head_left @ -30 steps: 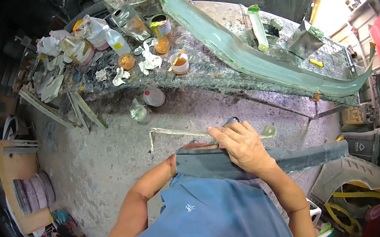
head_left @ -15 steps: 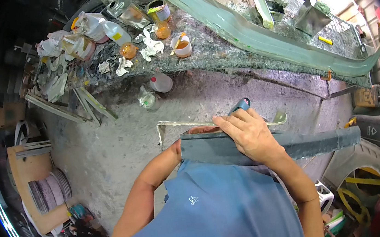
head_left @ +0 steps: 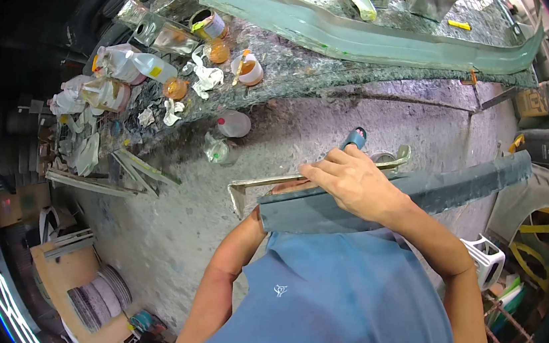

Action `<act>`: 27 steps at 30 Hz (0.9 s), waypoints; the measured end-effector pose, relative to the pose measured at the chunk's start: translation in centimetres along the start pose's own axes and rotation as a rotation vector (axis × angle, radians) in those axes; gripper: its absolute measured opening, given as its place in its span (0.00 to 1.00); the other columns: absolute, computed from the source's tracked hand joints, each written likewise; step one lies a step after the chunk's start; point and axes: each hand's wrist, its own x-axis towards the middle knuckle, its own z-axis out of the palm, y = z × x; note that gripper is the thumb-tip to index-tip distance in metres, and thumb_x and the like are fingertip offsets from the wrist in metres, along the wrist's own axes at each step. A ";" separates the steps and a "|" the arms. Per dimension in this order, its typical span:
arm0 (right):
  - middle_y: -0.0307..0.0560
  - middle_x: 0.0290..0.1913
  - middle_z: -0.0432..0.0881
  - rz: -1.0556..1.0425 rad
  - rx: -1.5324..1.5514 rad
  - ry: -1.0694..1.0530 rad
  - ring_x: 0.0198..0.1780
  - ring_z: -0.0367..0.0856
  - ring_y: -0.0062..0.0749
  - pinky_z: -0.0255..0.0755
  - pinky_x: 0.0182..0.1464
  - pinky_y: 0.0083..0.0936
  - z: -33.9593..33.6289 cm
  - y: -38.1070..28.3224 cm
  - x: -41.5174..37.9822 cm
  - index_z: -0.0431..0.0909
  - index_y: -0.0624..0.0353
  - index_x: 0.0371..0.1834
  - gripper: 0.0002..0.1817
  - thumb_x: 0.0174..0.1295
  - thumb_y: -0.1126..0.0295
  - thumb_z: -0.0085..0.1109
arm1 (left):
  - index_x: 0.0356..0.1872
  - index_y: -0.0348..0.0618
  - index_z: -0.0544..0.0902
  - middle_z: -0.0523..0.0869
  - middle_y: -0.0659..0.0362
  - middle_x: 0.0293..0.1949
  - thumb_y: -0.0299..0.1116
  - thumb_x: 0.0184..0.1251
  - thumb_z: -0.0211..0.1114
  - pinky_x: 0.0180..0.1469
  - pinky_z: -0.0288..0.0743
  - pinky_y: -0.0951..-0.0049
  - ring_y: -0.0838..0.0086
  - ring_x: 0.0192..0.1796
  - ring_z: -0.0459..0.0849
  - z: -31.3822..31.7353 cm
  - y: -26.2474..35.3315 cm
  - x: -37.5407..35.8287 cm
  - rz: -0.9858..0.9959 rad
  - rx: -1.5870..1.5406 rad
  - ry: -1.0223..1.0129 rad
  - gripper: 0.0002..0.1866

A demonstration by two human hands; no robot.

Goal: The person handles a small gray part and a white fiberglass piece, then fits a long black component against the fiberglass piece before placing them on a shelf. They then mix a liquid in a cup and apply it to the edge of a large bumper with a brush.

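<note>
While the view has swung and the foot (head_left: 355, 137) shows more fully, the hold seems little altered, suggesting adjusted stance rather than a new grip; dark grey panel (head_left: 292, 215), long, across the front of the body, its narrower end reaching toward the right; pale angled strip (head_left: 259, 182), along its far edge; right hand (head_left: 353, 186), back upward, fingers bent and close together over panel and strip, forearm rising from lower right, any pinch impossible to tell; left hand (head_left: 293, 186), mostly hidden behind the panel's wider end, finger state likewise uncertain; beyond, greenish moulding (head_left: 340, 34) lying on the tabletop (head_left: 297, 68).
</note>
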 end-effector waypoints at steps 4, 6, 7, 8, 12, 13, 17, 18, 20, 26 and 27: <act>0.39 0.39 0.81 -0.002 0.017 0.050 0.42 0.75 0.32 0.65 0.46 0.31 0.2 0.6 -0.2 0.75 0.59 0.53 0.22 0.52 0.76 0.54 | 0.64 0.38 0.69 0.77 0.53 0.60 0.37 0.74 0.48 0.63 0.70 0.70 0.69 0.61 0.77 0.1 0.5 0.6 -0.004 0.079 0.041 0.22; 0.39 0.39 0.82 0.007 0.013 0.045 0.42 0.75 0.32 0.65 0.46 0.31 0.6 0.6 -0.1 0.75 0.59 0.53 0.22 0.52 0.75 0.54 | 0.64 0.39 0.69 0.77 0.53 0.60 0.37 0.74 0.48 0.63 0.70 0.70 0.69 0.60 0.77 0.0 0.7 1.1 -0.017 0.118 0.079 0.22; 0.39 0.39 0.82 0.012 0.012 0.042 0.42 0.75 0.32 0.65 0.46 0.31 0.6 0.9 -0.4 0.76 0.59 0.53 0.21 0.52 0.74 0.54 | 0.64 0.39 0.69 0.77 0.53 0.60 0.37 0.74 0.48 0.63 0.70 0.70 0.69 0.60 0.77 -0.1 0.9 1.5 -0.026 0.129 0.094 0.22; 0.39 0.37 0.81 -0.004 0.043 0.081 0.42 0.75 0.33 0.66 0.46 0.32 0.8 1.0 -0.5 0.75 0.59 0.52 0.20 0.53 0.71 0.53 | 0.64 0.39 0.70 0.77 0.53 0.60 0.37 0.74 0.48 0.63 0.70 0.70 0.69 0.60 0.77 -0.2 1.2 1.9 -0.033 0.145 0.113 0.22; 0.35 0.33 0.77 0.005 -0.103 0.098 0.41 0.74 0.28 0.65 0.44 0.25 1.0 0.6 -1.1 0.74 0.57 0.50 0.18 0.55 0.67 0.52 | 0.64 0.39 0.70 0.77 0.54 0.59 0.36 0.74 0.48 0.62 0.70 0.70 0.69 0.60 0.77 0.0 1.8 3.1 -0.064 0.203 0.144 0.22; 0.34 0.33 0.77 -0.011 -0.114 0.116 0.41 0.73 0.27 0.65 0.44 0.25 1.1 0.4 -1.1 0.74 0.56 0.50 0.18 0.55 0.68 0.53 | 0.64 0.39 0.70 0.77 0.54 0.59 0.36 0.74 0.48 0.62 0.71 0.70 0.69 0.60 0.77 0.0 1.8 3.6 -0.071 0.212 0.141 0.22; 0.34 0.34 0.77 -0.045 -0.134 0.153 0.41 0.73 0.26 0.65 0.43 0.25 1.4 0.4 -1.4 0.74 0.57 0.52 0.19 0.55 0.68 0.53 | 0.64 0.39 0.70 0.77 0.54 0.59 0.36 0.74 0.48 0.62 0.71 0.71 0.69 0.60 0.77 0.1 1.7 3.9 -0.080 0.245 0.148 0.21; 0.35 0.34 0.77 -0.049 -0.132 0.162 0.41 0.73 0.27 0.65 0.42 0.25 1.4 0.5 -1.4 0.74 0.58 0.52 0.20 0.55 0.68 0.53 | 0.64 0.39 0.70 0.77 0.54 0.59 0.36 0.74 0.48 0.62 0.71 0.71 0.70 0.60 0.77 0.1 1.8 4.1 -0.081 0.250 0.150 0.21; 0.36 0.34 0.77 -0.047 -0.114 0.170 0.41 0.73 0.28 0.66 0.43 0.26 1.3 0.7 -1.6 0.74 0.59 0.53 0.20 0.55 0.69 0.53 | 0.64 0.39 0.70 0.77 0.54 0.59 0.36 0.74 0.48 0.62 0.71 0.71 0.70 0.60 0.77 0.1 1.8 4.2 -0.081 0.257 0.151 0.21; 0.38 0.35 0.77 -0.043 -0.068 0.180 0.40 0.73 0.30 0.66 0.43 0.28 1.3 0.9 -1.7 0.74 0.60 0.53 0.20 0.54 0.70 0.54 | 0.64 0.39 0.70 0.77 0.55 0.59 0.36 0.74 0.48 0.61 0.72 0.71 0.70 0.59 0.77 0.2 1.7 4.5 -0.080 0.270 0.146 0.21; 0.38 0.35 0.77 -0.042 -0.063 0.186 0.40 0.73 0.30 0.66 0.43 0.28 1.3 0.9 -1.7 0.74 0.59 0.52 0.20 0.54 0.70 0.54 | 0.64 0.39 0.70 0.77 0.55 0.59 0.36 0.74 0.48 0.61 0.72 0.71 0.70 0.59 0.78 0.2 1.6 4.6 -0.079 0.270 0.146 0.21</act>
